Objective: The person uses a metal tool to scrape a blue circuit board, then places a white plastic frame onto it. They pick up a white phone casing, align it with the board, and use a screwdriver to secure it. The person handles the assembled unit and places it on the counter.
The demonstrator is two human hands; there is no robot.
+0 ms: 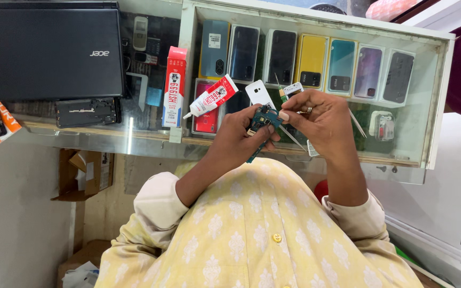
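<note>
Blue-green circuit board [264,118], small, held up between both hands, above the glass counter [108,133] and in front of the yellow patterned shirt [252,234]. Left hand [241,136] curled around the board from below, gripping it. Right hand [321,120] pinching the top edge of the board with thumb and finger, a ring on one finger. Thin metal tweezers [293,137] poking out below the right hand; cannot tell if held tight. Just behind the board, a white phone cover [257,93] lying on the glass. Beside that, a red and white glue tube [212,98], tilted, nozzle pointing down to the left. Next to the tube, a tall red box [175,85] standing upright. Under the glass, a row of phone boxes [310,64] in blue, black, yellow, teal and purple. Far to the left, a closed black laptop [49,50] on the counter, with a dark phone part [87,111] lying just in front of it. Down low on the floor, an open cardboard box [84,173].
</note>
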